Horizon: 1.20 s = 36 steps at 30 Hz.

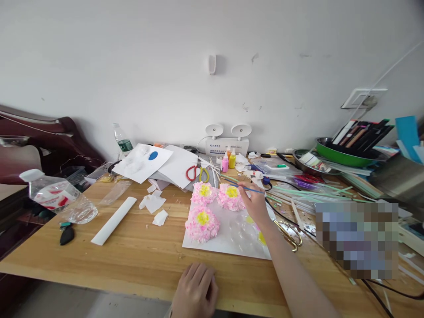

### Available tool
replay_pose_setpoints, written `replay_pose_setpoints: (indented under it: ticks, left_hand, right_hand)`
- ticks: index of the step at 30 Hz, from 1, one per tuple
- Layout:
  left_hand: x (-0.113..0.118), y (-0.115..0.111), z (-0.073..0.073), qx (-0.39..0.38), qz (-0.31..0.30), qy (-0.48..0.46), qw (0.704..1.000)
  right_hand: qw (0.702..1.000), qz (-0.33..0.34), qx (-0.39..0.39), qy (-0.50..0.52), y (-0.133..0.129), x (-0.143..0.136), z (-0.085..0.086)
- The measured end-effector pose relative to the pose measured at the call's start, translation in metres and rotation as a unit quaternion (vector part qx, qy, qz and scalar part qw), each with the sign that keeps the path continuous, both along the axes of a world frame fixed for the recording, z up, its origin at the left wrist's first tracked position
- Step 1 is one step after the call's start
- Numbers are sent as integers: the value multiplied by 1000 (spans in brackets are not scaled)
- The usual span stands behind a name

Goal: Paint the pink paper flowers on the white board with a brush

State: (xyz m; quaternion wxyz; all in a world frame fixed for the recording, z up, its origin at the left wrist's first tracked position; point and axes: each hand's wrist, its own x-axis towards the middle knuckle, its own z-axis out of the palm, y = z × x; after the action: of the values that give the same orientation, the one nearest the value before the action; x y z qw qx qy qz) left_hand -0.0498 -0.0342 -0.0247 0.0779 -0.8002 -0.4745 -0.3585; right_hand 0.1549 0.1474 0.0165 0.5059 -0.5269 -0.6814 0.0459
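My right hand (pixel 253 198) pinches a thin blue-handled paintbrush (pixel 260 191); its tip points left, above a fluffy pink flower with a yellow centre (pixel 229 201). Whether the tip touches the flower I cannot tell. Two similar pieces, an upper left flower (pixel 204 193) and a lower left flower (pixel 202 224), sit beside it on a white sheet (pixel 198 245). Under my right forearm lies a clear plastic palette (pixel 241 236) with yellow and pink paint in some wells. My left hand (pixel 196 289) rests curled at the table's front edge, nothing visible in it.
Behind the flowers stand pink (pixel 225 164) and yellow paint bottles (pixel 232 160), near red- and yellow-handled scissors (pixel 198 173). A glue gun (pixel 255 176), gold-coloured scissors (pixel 288 236) and strips crowd the right. A large bottle (pixel 61 198) and white roll (pixel 114 220) lie left.
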Motion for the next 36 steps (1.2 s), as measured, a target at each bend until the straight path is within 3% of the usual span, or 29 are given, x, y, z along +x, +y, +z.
replay_pose_setpoints:
  ticks: [11, 23, 36]
  left_hand:
    - [-2, 0, -3, -6, 2, -1, 1000]
    - [-2, 0, -5, -2, -6, 5, 1000]
    - [-3, 2, -5, 8, -7, 5, 1000]
  right_hand:
    - [991, 25, -99, -83, 46, -1, 21]
    - [982, 35, -156, -97, 44, -3, 33]
    - [987, 10, -159, -13, 50, 6, 24]
